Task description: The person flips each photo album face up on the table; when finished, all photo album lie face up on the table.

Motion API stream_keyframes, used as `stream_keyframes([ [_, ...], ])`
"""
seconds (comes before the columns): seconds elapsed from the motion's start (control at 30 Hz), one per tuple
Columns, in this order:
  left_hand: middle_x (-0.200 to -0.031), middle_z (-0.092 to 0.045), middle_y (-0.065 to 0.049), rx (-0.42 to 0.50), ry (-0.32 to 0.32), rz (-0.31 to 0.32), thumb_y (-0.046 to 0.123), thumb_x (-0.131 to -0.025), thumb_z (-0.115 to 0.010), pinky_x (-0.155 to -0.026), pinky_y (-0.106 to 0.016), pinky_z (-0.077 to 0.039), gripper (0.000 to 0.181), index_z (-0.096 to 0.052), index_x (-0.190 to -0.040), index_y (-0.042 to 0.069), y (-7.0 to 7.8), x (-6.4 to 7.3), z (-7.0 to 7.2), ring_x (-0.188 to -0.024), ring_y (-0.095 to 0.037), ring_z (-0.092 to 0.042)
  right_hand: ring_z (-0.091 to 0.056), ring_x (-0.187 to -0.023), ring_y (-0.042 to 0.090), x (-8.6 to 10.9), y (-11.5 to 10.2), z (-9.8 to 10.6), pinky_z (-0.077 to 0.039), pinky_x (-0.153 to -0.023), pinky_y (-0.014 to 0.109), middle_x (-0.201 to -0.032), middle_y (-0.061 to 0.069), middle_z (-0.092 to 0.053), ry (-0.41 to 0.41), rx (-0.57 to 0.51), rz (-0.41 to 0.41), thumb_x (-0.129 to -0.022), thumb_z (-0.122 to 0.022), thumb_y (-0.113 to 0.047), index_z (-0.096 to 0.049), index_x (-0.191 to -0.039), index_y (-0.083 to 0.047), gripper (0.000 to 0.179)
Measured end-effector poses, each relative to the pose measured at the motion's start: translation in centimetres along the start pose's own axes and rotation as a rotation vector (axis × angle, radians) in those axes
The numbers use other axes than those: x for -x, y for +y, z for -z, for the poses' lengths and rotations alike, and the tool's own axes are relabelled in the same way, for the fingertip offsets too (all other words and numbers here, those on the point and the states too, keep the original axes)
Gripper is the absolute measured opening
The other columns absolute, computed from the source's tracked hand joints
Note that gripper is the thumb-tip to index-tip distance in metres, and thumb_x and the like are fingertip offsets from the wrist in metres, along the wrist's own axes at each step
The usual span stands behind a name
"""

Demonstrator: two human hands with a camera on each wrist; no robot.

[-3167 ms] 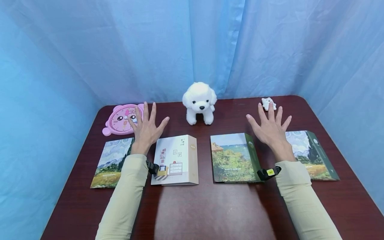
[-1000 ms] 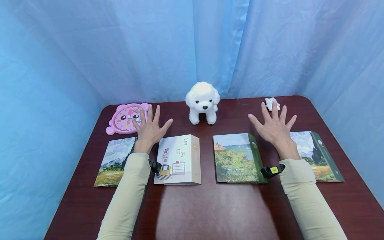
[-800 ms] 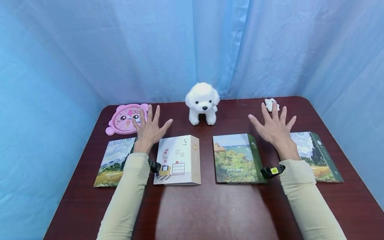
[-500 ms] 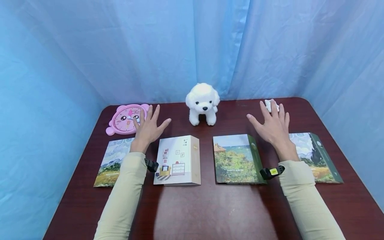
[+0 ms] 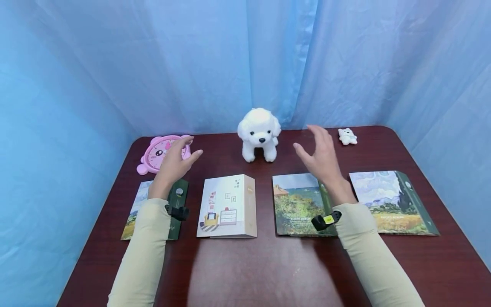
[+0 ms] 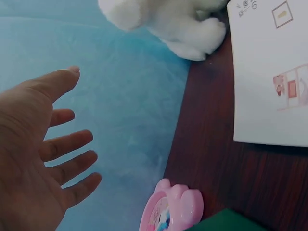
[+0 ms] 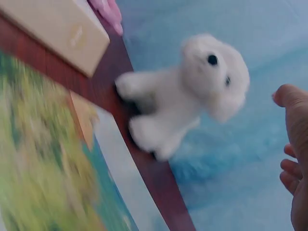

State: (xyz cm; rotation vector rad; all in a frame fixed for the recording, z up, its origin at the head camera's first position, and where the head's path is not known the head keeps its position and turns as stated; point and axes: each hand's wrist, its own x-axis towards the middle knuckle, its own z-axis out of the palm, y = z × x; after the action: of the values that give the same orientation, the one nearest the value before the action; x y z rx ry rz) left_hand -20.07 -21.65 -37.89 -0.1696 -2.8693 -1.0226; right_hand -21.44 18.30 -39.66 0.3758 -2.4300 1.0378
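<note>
My left hand [image 5: 172, 165] hovers between the pink clock [image 5: 156, 155] and the landscape-covered album at far left [image 5: 179, 209], its fingers relaxed and holding nothing. In the left wrist view the left hand's fingers [image 6: 72, 166] are spread apart, palm inward. My right hand [image 5: 323, 160] is raised over the upper right part of the green photo album [image 5: 297, 204], thumb and fingers apart with nothing between them. Between the two hands, at the back of the table, a white plush dog [image 5: 258, 132] stands upright on its legs.
A white album with a room drawing [image 5: 220, 204] lies left of centre. Another landscape album [image 5: 387, 200] lies at the right, below a small white bear figure [image 5: 347, 136]. Blue curtains [image 5: 192, 64] hang close behind the dark red table [image 5: 245, 273].
Both hands have lifted from spread, palm-down poses and turned their palms inward. The left has drawn back leftward; the right has moved left, uncovering the small white figure. The objects stay put.
</note>
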Motion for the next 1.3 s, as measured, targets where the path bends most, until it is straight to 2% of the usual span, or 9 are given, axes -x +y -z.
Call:
stream_keyframes([
  [0.2, -0.137, -0.051, -0.014, 0.097, -0.002, -0.007, 0.036, -0.091, -0.064, -0.102, -0.052, -0.042, 0.059, -0.044, -0.142, 0.013, -1.7, 0.8, 1.7, -0.125, -0.033, -0.048, -0.045, -0.126, 0.031, -0.3, -2.6, -3.6, -0.037, -0.104, 0.047, -0.135, 0.017, -0.049, 0.029, -0.134, 0.06, -0.087, -0.069, -0.022, -0.049, -0.134, -0.001, 0.055],
  [0.37, -0.136, -0.052, -0.015, 0.161, -0.024, 0.007, 0.036, -0.092, -0.063, -0.102, -0.051, -0.043, 0.057, -0.045, -0.141, 0.013, -3.3, 1.9, 2.7, -0.126, -0.032, -0.049, -0.048, -0.119, 0.029, 0.2, -4.9, -6.5, -0.041, -0.099, 0.045, -0.132, 0.015, -0.051, 0.007, -0.22, 0.075, -0.087, -0.069, -0.021, -0.05, -0.133, -0.002, 0.053],
  [0.53, -0.135, -0.053, -0.016, 0.163, -0.027, 0.036, 0.041, -0.093, -0.06, -0.101, -0.053, -0.042, 0.059, -0.044, -0.142, 0.013, -5.0, 3.5, 3.9, -0.124, -0.034, -0.05, -0.05, -0.118, 0.026, 0.8, -7.5, -9.4, -0.041, -0.1, 0.042, -0.129, 0.013, -0.053, -0.024, -0.303, 0.135, -0.087, -0.068, -0.019, -0.052, -0.13, -0.001, 0.05],
  [0.67, -0.134, -0.054, -0.018, 0.142, -0.01, 0.061, 0.04, -0.094, -0.059, -0.103, -0.056, -0.039, 0.057, -0.045, -0.141, 0.013, -6.5, 4.8, 4.8, -0.123, -0.035, -0.049, -0.047, -0.125, 0.022, 1.8, -9.9, -11.8, -0.039, -0.106, 0.038, -0.135, 0.009, -0.05, -0.105, -0.339, 0.145, -0.09, -0.066, -0.023, -0.049, -0.134, -0.005, 0.051],
  [0.83, -0.137, -0.05, -0.022, 0.125, -0.007, 0.122, 0.043, -0.094, -0.057, -0.102, -0.058, -0.038, 0.062, -0.04, -0.144, 0.011, -8.2, 6.7, 6.0, -0.124, -0.039, -0.047, -0.044, -0.129, 0.018, 3.3, -12.7, -14.6, -0.036, -0.11, 0.035, -0.138, 0.006, -0.047, -0.226, -0.343, 0.132, -0.091, -0.064, -0.029, -0.046, -0.137, -0.009, 0.054],
  [0.93, -0.136, -0.049, -0.023, 0.126, -0.009, 0.131, 0.04, -0.094, -0.058, -0.1, -0.045, -0.043, 0.062, -0.04, -0.143, 0.007, -9.6, 7.7, 6.5, -0.123, -0.038, -0.047, -0.042, -0.131, 0.017, 4.4, -14.2, -16.3, -0.035, -0.11, 0.034, -0.14, 0.005, -0.045, -0.299, -0.347, 0.094, -0.091, -0.064, -0.033, -0.044, -0.139, -0.012, 0.057],
  [1.07, -0.133, -0.052, -0.021, 0.12, 0.011, 0.148, 0.034, -0.095, -0.059, -0.09, -0.034, -0.044, 0.056, -0.044, -0.14, 0.005, -11.7, 9.0, 6.9, -0.119, -0.032, -0.048, -0.04, -0.133, 0.016, 6.0, -16.1, -18.4, -0.035, -0.111, 0.035, -0.143, 0.006, -0.042, -0.392, -0.363, 0.047, -0.09, -0.063, -0.038, -0.04, -0.142, -0.015, 0.061],
  [1.2, -0.135, -0.05, -0.021, 0.139, -0.003, 0.205, 0.035, -0.095, -0.059, -0.093, -0.052, -0.042, 0.059, -0.041, -0.142, 0.006, -13.5, 10.5, 7.1, -0.12, -0.033, -0.047, -0.038, -0.135, 0.016, 7.6, -17.6, -20.0, -0.035, -0.111, 0.035, -0.145, 0.004, -0.039, -0.473, -0.382, 0.009, -0.09, -0.062, -0.042, -0.035, -0.146, -0.016, 0.067],
  [1.3, -0.138, -0.047, -0.023, 0.145, -0.048, 0.239, 0.038, -0.096, -0.057, -0.095, -0.058, -0.04, 0.063, -0.037, -0.145, 0.005, -14.8, 11.3, 7.1, -0.119, -0.028, -0.048, -0.037, -0.136, 0.017, 8.6, -18.6, -21.0, -0.036, -0.11, 0.036, -0.147, 0.005, -0.036, -0.539, -0.387, -0.032, -0.09, -0.06, -0.046, -0.031, -0.148, -0.014, 0.072],
])
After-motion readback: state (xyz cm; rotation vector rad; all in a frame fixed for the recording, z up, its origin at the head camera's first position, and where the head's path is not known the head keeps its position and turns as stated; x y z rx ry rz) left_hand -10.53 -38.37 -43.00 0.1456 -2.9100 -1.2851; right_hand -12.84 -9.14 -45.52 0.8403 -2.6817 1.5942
